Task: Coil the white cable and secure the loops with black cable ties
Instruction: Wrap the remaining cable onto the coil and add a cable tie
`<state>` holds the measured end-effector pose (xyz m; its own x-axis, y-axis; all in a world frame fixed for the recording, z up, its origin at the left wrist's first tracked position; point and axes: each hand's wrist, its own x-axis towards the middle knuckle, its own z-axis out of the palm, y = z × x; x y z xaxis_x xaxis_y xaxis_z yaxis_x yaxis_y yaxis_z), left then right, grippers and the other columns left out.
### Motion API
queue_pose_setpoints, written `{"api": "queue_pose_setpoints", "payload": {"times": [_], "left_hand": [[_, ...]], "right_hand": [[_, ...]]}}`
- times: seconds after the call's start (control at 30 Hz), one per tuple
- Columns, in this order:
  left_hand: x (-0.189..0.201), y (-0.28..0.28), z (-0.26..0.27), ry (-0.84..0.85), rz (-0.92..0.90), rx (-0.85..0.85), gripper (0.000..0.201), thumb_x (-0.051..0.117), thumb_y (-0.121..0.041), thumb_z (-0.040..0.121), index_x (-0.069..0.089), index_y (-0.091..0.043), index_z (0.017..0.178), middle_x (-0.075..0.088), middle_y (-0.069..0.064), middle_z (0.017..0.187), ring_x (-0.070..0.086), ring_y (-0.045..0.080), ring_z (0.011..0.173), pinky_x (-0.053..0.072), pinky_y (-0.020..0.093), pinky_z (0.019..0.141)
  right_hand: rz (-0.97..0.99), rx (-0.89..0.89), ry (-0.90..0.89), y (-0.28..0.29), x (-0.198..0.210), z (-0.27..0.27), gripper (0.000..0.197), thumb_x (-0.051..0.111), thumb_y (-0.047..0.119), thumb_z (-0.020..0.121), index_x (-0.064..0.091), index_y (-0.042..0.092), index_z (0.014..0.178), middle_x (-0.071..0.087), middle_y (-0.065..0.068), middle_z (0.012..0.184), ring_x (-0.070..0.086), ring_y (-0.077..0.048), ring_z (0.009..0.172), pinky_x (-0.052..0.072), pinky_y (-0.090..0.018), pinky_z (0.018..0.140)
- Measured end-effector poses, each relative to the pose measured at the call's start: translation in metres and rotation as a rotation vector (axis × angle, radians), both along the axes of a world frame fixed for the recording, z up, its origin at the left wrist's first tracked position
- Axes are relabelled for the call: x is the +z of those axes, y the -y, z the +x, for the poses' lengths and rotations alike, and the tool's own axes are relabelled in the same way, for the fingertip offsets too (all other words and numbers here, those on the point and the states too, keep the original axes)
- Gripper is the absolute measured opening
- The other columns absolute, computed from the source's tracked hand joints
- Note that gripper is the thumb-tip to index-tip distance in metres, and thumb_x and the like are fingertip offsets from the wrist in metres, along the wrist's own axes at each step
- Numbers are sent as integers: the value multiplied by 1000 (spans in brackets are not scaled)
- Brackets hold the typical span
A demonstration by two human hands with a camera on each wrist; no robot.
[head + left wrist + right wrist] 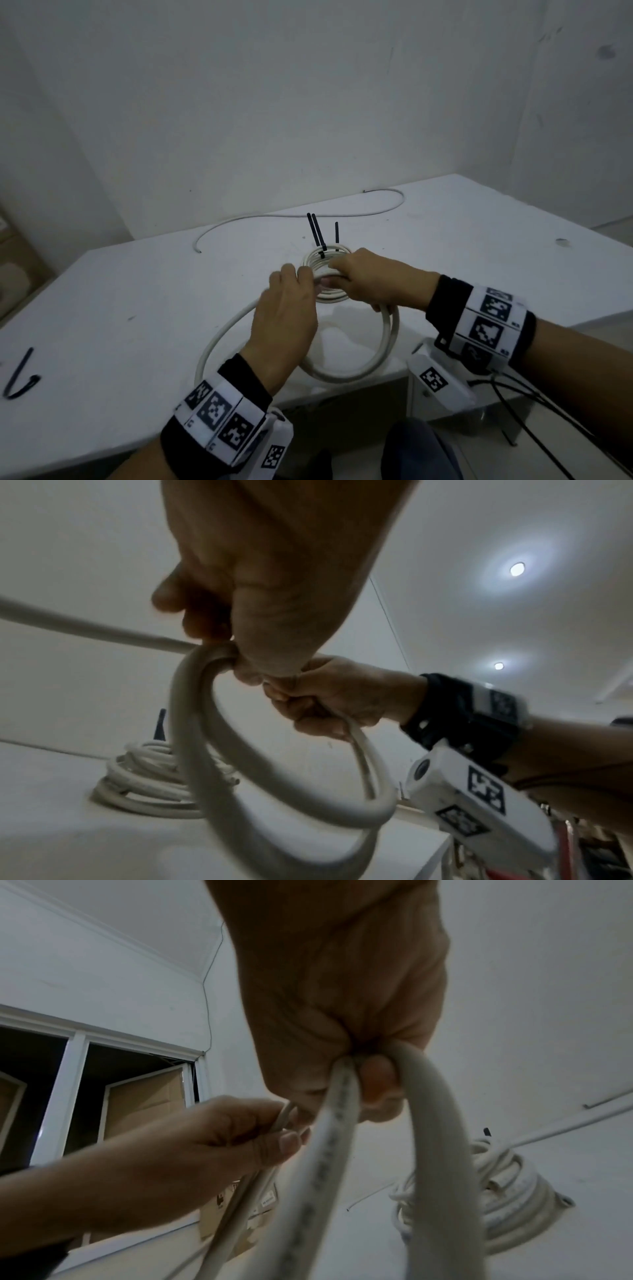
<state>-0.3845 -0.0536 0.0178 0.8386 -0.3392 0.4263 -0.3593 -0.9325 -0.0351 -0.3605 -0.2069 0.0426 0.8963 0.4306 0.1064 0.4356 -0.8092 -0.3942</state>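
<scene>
Both hands, the left hand (286,308) and right hand (371,279), pinch the white cable (383,346) so its loops hang together at 6 o'clock of the tied coil (325,260).

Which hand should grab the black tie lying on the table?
Probably the left hand: the loose black cable tie lies on its side, and the right hand grips the white cable loops.

White cable (383,346) smooth matt plastic; table (137,291) matt white.
</scene>
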Motion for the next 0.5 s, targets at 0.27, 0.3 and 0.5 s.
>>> {"api": "queue_pose_setpoints", "payload": {"times": [0.27,0.3,0.5], "left_hand": [[49,-28,12,-97,-185,-104,21,47,-30,97,47,-12,109,57,6,99,55,27,87,41,36,68],[52,-30,12,-89,-231,-105,26,50,-28,96,48,-12,117,59,7,107,56,27,96,44,37,77],[55,-39,6,-10,-455,-76,65,57,-27,93,25,-16,149,26,4,156,24,18,143,19,23,108]], "right_hand": [[-105,57,232,-6,41,16,24,44,35,97,49,15,86,45,2,67,46,-18,62,30,-27,53],[-90,42,265,-7,44,18,23,44,35,97,48,15,86,45,2,66,45,-17,60,28,-27,51],[-50,-46,399,-21,46,30,25,41,34,99,42,13,85,43,-3,67,40,-18,55,24,-28,48]]}}
